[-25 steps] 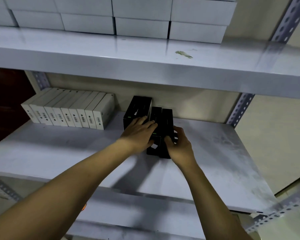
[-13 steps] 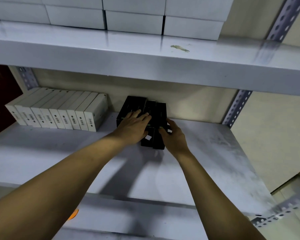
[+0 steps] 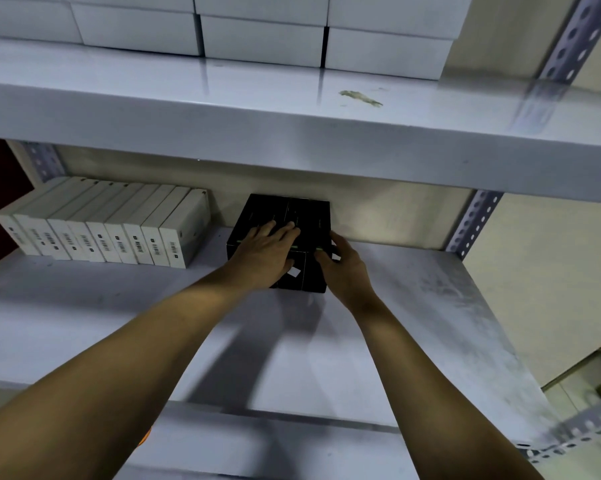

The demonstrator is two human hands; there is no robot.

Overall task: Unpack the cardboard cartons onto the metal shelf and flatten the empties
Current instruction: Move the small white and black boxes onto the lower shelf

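Observation:
Three black boxes (image 3: pixel 307 216) stand side by side on the grey metal shelf (image 3: pixel 413 306), their far ends against the back wall. My left hand (image 3: pixel 264 254) lies flat on top of the left and middle boxes, fingers straight. My right hand (image 3: pixel 344 268) holds the right-hand box at its near end, thumb on the front face, fingers round its right side. No cardboard carton is in view.
A row of several white boxes (image 3: pixel 119 237) stands on the same shelf to the left. The upper shelf (image 3: pixel 292 133) overhangs, stacked with white boxes (image 3: pixel 257 32). A perforated upright (image 3: pixel 472 223) rises at the right. Bare shelf lies in front and to the right.
Both hands have pushed the black boxes back against the wall and together into an even block. The two right-hand boxes, which stuck out in front, now sit level with the left one.

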